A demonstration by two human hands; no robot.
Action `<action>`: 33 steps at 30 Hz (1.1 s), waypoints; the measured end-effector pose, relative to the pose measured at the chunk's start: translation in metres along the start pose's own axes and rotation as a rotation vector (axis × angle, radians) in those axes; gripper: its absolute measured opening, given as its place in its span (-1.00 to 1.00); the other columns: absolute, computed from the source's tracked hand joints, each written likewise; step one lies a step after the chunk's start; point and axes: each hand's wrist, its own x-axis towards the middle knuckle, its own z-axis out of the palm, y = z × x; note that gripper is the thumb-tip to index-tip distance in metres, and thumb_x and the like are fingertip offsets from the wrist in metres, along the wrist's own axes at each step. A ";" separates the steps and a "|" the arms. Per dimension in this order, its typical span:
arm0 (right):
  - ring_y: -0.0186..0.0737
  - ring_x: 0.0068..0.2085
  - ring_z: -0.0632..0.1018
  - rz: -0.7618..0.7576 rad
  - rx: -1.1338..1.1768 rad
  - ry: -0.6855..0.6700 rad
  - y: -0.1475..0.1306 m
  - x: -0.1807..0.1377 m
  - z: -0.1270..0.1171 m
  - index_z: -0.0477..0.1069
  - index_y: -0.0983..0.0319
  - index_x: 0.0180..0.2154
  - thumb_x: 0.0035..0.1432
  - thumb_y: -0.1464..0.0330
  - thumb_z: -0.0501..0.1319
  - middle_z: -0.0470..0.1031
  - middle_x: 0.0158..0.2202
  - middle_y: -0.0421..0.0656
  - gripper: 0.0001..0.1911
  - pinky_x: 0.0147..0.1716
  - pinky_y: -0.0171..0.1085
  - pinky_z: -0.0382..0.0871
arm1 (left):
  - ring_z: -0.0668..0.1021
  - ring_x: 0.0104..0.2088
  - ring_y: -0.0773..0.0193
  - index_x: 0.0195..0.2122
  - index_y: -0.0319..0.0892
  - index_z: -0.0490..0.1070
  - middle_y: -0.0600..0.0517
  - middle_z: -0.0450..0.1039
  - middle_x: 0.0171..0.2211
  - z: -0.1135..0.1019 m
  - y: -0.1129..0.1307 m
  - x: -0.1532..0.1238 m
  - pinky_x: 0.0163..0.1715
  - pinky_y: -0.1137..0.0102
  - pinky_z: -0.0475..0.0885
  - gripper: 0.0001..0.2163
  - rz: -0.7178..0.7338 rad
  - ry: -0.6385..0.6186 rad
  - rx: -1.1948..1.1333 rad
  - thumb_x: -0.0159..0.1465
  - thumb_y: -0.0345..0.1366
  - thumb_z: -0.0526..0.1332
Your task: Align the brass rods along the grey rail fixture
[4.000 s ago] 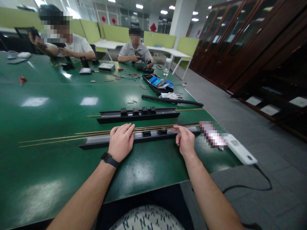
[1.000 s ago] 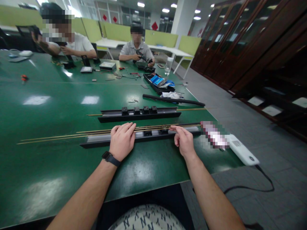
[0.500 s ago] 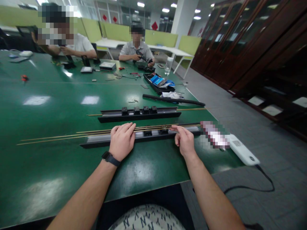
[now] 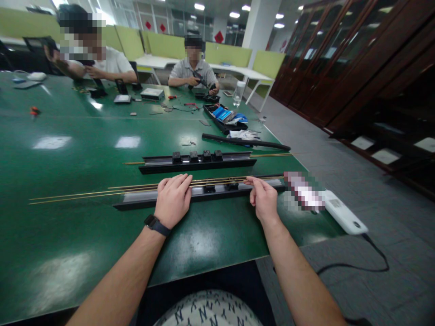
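Note:
A long black channel (image 4: 136,203) with a pale inner strip lies before me on the green table. Several thin brass-coloured rods (image 4: 84,195) run lengthwise over it, jutting out past its left end. My left hand (image 4: 174,199), with a dark watch on its wrist, is curled over the rods and the channel left of the middle; its fingertips are partly hidden. Farther right, my right hand (image 4: 263,197) pinches one rod between thumb and forefinger, above the channel. Small black blocks (image 4: 210,188) sit inside the channel between my hands.
Behind lies a second black channel (image 4: 197,169) with several black blocks and rods. Beyond are a black strip (image 4: 244,141), gloves (image 4: 244,135) and a black tray (image 4: 226,118). A blurred phone-like object (image 4: 304,190) and white power strip (image 4: 345,213) are right. Two people work across the table.
My right hand has shifted slightly right, and the left end of the nearest rod has slid right with it. My left hand stays in place.

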 end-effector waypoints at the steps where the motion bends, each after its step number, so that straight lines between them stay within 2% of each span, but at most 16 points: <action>1: -0.50 -0.72 0.32 -0.001 -0.007 0.003 0.000 0.000 0.000 0.68 0.27 -0.16 0.25 0.11 0.34 0.72 -0.19 -0.01 -0.64 -0.81 -0.41 0.03 | 0.60 0.19 -0.03 0.21 -0.08 0.52 -0.12 0.60 0.19 0.000 0.000 0.000 0.21 0.00 0.31 -0.65 0.002 0.001 -0.003 0.49 -0.29 0.09; 8: -0.50 -0.72 0.31 0.002 -0.030 0.057 -0.002 0.001 0.001 0.66 0.29 -0.17 0.23 0.05 0.34 0.72 -0.20 0.01 -0.58 -0.81 -0.39 0.03 | 0.59 0.20 -0.03 0.21 -0.09 0.53 -0.13 0.61 0.18 0.000 0.000 0.001 0.22 0.00 0.32 -0.65 0.001 -0.006 -0.014 0.48 -0.29 0.09; 12: -0.50 -0.73 0.31 0.005 -0.022 0.109 -0.002 0.003 0.001 0.66 0.29 -0.19 0.22 0.08 0.33 0.71 -0.22 -0.01 -0.61 -0.82 -0.40 0.02 | 0.59 0.21 -0.03 0.21 -0.11 0.52 -0.13 0.60 0.20 0.000 -0.001 0.000 0.23 0.00 0.31 -0.65 0.000 -0.017 -0.004 0.49 -0.29 0.09; 19: -0.50 -0.74 0.31 0.022 -0.024 0.108 -0.003 0.003 0.001 0.66 0.30 -0.20 0.20 0.08 0.33 0.72 -0.24 0.01 -0.61 -0.83 -0.40 0.00 | 0.59 0.21 -0.02 0.21 -0.10 0.52 -0.12 0.60 0.19 0.001 0.000 0.000 0.22 0.01 0.30 -0.66 0.001 -0.004 0.001 0.49 -0.30 0.09; 25: -0.49 -0.73 0.31 0.021 -0.020 0.056 -0.004 0.000 0.002 0.67 0.29 -0.20 0.20 0.10 0.34 0.72 -0.24 0.00 -0.62 -0.82 -0.39 0.00 | 0.59 0.21 -0.01 0.21 -0.07 0.52 -0.10 0.60 0.20 0.001 0.000 0.000 0.22 0.01 0.29 -0.66 0.000 -0.002 0.003 0.50 -0.29 0.09; 33: -0.48 -0.71 0.30 0.005 -0.060 -0.068 -0.003 -0.003 0.001 0.68 0.26 -0.15 0.23 0.02 0.34 0.73 -0.20 -0.01 -0.56 -0.80 -0.38 0.03 | 0.59 0.20 0.00 0.21 -0.05 0.52 -0.09 0.60 0.20 0.001 0.000 0.000 0.22 0.00 0.28 -0.66 -0.008 0.007 -0.004 0.49 -0.29 0.11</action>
